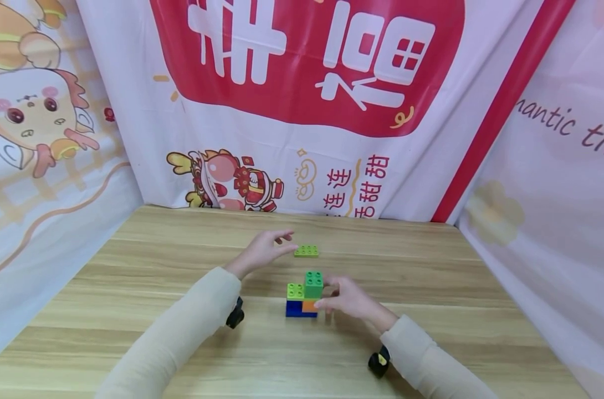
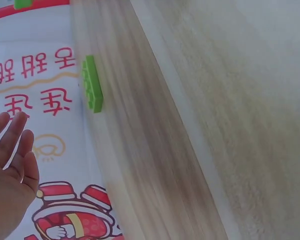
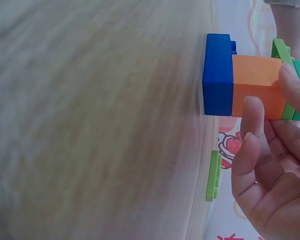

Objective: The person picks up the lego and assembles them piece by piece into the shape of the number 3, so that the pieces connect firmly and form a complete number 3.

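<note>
Right hand pinches the brick stack, steadying it on the surface.
Left hand, fingers open and empty, reaches toward a flat green plate farther back.

Banner-walled booth; wooden table

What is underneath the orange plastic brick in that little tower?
The orange plastic brick sits on a blue plastic brick, which rests on the wooden table. The right hand touches the orange brick, and its fingers cover part of the brick's side.
</note>
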### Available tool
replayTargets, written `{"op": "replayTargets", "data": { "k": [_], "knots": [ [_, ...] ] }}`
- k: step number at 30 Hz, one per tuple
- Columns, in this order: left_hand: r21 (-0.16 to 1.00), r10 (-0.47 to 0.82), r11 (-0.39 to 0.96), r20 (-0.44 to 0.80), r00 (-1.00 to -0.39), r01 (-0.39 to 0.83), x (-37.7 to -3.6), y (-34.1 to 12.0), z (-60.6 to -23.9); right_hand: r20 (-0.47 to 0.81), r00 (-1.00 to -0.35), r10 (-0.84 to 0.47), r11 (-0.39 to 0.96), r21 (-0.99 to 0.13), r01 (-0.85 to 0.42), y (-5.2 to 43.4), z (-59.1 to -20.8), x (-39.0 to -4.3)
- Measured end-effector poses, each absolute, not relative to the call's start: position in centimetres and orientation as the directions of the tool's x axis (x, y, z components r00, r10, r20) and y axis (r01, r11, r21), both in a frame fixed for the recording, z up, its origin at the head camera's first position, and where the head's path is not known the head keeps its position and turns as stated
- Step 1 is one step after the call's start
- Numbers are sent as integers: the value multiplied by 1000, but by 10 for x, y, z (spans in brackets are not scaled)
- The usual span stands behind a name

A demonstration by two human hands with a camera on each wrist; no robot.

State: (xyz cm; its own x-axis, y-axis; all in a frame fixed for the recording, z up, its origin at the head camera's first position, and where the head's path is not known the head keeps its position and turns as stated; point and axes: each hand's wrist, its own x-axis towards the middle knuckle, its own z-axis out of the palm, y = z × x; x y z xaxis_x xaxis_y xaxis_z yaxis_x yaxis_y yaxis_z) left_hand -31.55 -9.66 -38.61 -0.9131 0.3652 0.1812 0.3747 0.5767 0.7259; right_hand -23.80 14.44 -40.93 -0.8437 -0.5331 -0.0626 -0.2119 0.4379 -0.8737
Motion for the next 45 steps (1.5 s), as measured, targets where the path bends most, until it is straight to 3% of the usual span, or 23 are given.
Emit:
{"op": "replayTargets", "data": {
  "k": [17,29,37,45],
  "knots": [
    [680,310,680,73,-948,274,-349,-86,-416,-52,-837,-545,428,-875,-225,146,-415,-240],
    [669,295,703,38,-955,244,-351,-76,-428,-59,-842,-537,439,-871,-219,138,-384,-218],
    [627,298,741,13,-955,239,-349,-72,-428,-65,-849,-524,435,-877,-202,147,-418,-239],
    [599,319,748,54,-946,286,-352,-68,-427,-73,-843,-533,447,-870,-207,147,-416,-242]
  ]
}}
